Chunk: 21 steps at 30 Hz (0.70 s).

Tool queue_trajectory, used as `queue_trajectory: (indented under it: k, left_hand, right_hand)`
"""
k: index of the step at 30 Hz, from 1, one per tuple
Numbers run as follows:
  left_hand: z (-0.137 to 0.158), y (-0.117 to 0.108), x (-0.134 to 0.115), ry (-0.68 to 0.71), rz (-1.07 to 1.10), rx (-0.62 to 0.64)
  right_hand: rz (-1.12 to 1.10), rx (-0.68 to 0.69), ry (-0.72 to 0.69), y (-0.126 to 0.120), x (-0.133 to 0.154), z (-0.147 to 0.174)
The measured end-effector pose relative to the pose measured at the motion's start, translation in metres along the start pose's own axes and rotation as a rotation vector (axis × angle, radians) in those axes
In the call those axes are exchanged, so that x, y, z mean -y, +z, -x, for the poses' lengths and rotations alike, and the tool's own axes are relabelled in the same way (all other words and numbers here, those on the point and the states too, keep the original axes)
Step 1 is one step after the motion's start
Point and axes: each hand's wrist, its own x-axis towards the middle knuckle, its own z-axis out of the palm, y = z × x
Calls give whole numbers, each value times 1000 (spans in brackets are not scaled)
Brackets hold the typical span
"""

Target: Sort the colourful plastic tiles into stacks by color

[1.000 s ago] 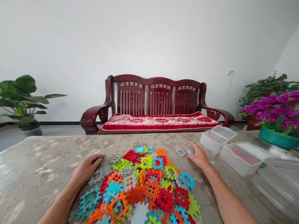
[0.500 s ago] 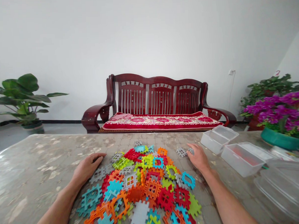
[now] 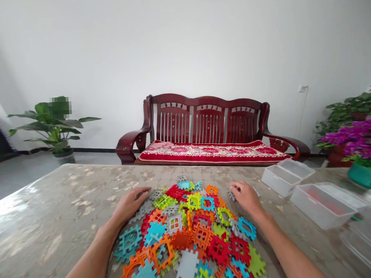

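Note:
A heap of toothed plastic building panels (image 3: 189, 233) in red, orange, lime, blue and grey spreads over the table in front of me. My left hand (image 3: 131, 205) rests along the heap's left edge, fingers stretched out and thumb apart, close to grey window panels (image 3: 142, 210). Nothing is held in it. On the other side, my right hand (image 3: 245, 196) lies on the table over loose grey panels (image 3: 231, 194), its fingers loosely bent. Parts of those panels show on both sides of the hand; its fingertips are partly hidden.
Two clear plastic boxes (image 3: 279, 182) stand at the right, one with something red inside. Clear lids (image 3: 362, 246) lie nearer me. A teal pot (image 3: 365, 176) with purple flowers is at the far right. Beyond the patterned table (image 3: 71, 201) stands a wooden bench (image 3: 199, 118).
The view has shifted left, so everything appears further right. My right hand has moved slightly inward over the grey panels, its fingers more bent. My left hand stays beside the heap.

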Motion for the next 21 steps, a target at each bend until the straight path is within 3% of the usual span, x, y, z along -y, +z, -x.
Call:
queue_trajectory:
  k: [4,7,12,21]
  left_hand:
    - [1,1,-11,60,6,63]
    - [2,1,-12,100,5,94]
    - [2,1,-5,97,14,97]
    - [1,3,-7,27,42,82]
  right_hand:
    - [-148,124,-57,16,46,-25]
    - [-46,236,-194,36,88,-44]
    - [35,317,-294,67,144,-66]
    - [205,408,-279,91,181,-70]
